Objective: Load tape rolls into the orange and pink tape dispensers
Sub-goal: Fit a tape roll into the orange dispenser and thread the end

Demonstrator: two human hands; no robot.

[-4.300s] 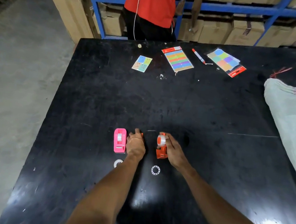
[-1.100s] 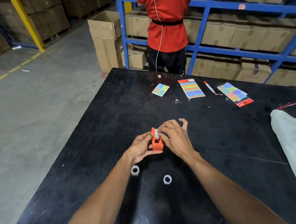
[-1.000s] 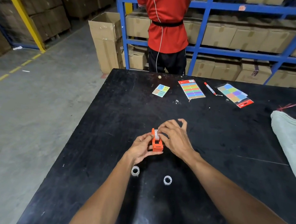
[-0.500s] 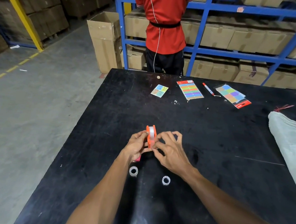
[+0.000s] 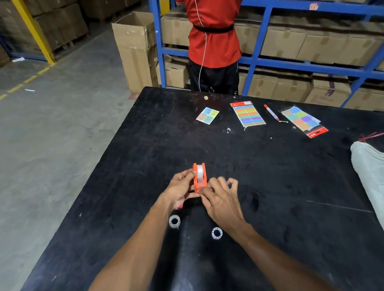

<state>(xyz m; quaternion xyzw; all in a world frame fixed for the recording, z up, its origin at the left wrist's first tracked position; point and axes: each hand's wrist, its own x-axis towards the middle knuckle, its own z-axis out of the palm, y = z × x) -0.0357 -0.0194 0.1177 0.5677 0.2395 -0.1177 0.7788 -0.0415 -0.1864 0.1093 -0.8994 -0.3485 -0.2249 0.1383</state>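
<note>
Head view: my left hand (image 5: 178,188) pinched the small orange plastic tape dispenser (image 5: 199,178) from its left, lifted above the black table (image 5: 277,177). To its right, my right hand (image 5: 222,200) gripped its lower end. Light, rigid, slippery-looking; side walls seemed best to hold.

The scene is being viewed by a single head-worn wide-angle camera, which is being pointed forward and down over a black table (image 5: 277,177). Both forearms are being seen entering from the bottom edge, so the hands are lying close, near frame centre. Blue shelving (image 5: 311,66) is being shown far off along the top, with straight lines being bowed at the frame edges.
</note>
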